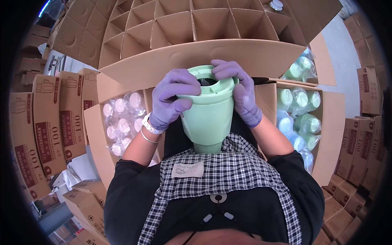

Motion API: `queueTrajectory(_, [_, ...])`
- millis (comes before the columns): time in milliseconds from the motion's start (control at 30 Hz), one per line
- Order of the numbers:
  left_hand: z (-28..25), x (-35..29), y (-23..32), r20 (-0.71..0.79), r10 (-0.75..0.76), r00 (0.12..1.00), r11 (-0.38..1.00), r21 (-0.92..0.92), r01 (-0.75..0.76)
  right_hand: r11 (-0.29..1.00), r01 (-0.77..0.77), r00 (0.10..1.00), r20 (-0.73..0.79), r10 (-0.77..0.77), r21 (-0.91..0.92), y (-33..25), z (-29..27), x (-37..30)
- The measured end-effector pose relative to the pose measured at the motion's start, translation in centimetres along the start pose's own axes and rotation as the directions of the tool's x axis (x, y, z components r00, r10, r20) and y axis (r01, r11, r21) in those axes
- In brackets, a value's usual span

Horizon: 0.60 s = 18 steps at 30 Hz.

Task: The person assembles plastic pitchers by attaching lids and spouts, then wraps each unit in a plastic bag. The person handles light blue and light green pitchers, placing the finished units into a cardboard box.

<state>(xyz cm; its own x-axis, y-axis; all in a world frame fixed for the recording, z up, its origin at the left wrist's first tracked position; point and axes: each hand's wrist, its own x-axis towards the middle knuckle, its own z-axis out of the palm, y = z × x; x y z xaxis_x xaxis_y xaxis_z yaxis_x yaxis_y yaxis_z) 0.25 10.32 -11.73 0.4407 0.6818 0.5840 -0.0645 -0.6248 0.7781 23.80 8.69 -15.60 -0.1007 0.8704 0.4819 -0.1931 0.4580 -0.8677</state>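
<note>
Purple-gloved left hand (174,94) and right hand (241,90), both curled around the top of a green container (208,118)

Left of the left grip (173,93), at least 4 tall brown cartons (45,134) with dark red print stand side by side. Beyond them lie more brown boxes (38,45), and a thin bluish-white light (44,9) glows far up and left of that grip. Right of the right grip (244,90), pale grey floor (346,73) shows, with upright boxes (364,149) at its far side. Below these, smaller cardboard boxes (341,197) are stacked, well apart from the grip.
</note>
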Motion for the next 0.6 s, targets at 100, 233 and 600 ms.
queueTrajectory(100, [-0.6, 0.1, -0.5, 0.022, 0.185, 0.982, 0.979, 0.081, -0.186, 0.977, 0.174, 0.985, 0.005, -0.175, -0.126, -1.1, 0.4, 0.9])
queueTrajectory(233, [0.1, -0.4, 0.3, -0.071, -0.039, 0.997, 0.999, -0.03, 0.037, 0.99, -0.019, 1.0, 0.005, 0.019, -0.14, -1.3, 0.4, 0.5])
queueTrajectory(600, [0.9, -1.9, 2.7, -0.023, -0.135, 0.991, 0.97, 0.202, 0.137, 0.991, -0.129, 0.989, 0.075, 0.13, -0.022, 0.4, 0.4, -1.2])
